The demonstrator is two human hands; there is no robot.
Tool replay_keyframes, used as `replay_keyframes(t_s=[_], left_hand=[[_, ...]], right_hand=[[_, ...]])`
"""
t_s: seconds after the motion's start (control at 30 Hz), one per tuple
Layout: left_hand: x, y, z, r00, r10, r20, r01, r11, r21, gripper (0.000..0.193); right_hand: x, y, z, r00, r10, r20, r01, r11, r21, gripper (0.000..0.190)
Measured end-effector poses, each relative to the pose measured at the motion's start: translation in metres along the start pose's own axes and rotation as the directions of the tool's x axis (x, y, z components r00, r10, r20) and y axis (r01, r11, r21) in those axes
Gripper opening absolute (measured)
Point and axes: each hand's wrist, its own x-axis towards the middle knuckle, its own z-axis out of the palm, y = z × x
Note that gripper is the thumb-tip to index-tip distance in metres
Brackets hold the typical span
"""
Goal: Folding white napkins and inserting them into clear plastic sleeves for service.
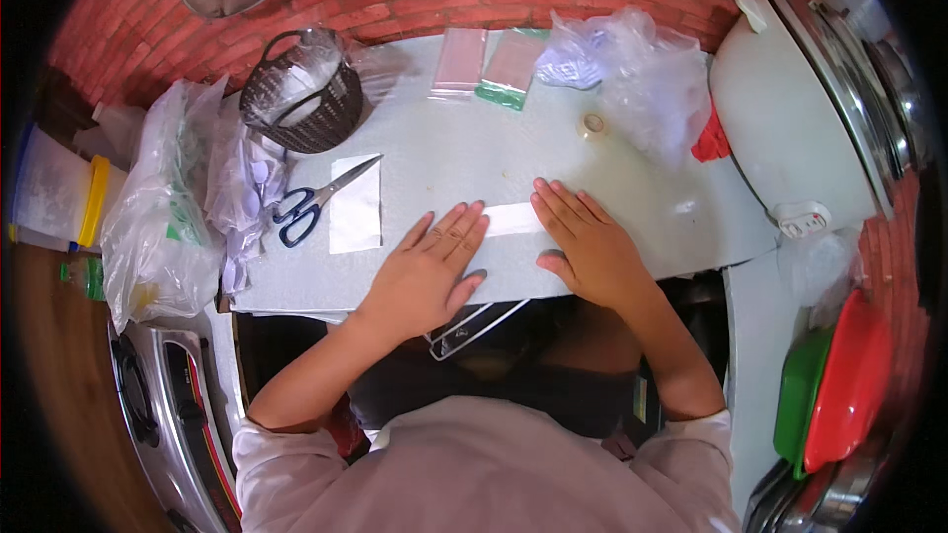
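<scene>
A narrow white strip, seemingly folded paper, lies across the table between my two hands. My left hand rests flat, its fingertips on the strip's left end. On the right end lie the fingers of my right hand, also flat, with the thumb apart. To the left, a white paper sheet lies on the table, and scissors with dark blue handles rest partly over it, blades apart only slightly if at all. Beyond my right hand sits a small roll of clear tape.
A dark woven basket with clear plastic stands at the back left, beside bagged plastic spoons. Packs of clear bags and a crumpled plastic bag lie at the back. A large white cooker bounds the right; a gas stove is lower left.
</scene>
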Motion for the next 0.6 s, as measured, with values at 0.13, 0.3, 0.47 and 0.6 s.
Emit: replay_keyframes(t_s=[0.13,0.3,0.47,0.6], left_hand=[[0.035,0.003,-0.018,0.996,-0.002,-0.087,0.005,0.999,0.037,0.056],[0.157,-0.009,-0.002,0.954,0.112,-0.279,-0.147,0.983,-0.108,0.038],[0.230,-0.020,0.052,0.946,0.133,-0.297,-0.149,0.988,-0.033,0.034],[0.246,-0.022,0.055,0.961,0.127,-0.247,-0.121,0.992,0.036,0.032]], right_hand=[[-0.014,0.032,0.003,0.997,0.064,-0.044,-0.066,0.996,-0.058,0.078],[-0.021,0.070,-0.009,0.986,0.137,-0.095,-0.147,0.982,-0.117,0.074],[-0.031,0.065,-0.010,0.981,0.089,-0.173,-0.092,0.996,-0.008,0.062],[-0.039,0.076,-0.006,0.975,0.106,-0.196,-0.102,0.994,0.027,0.054]])
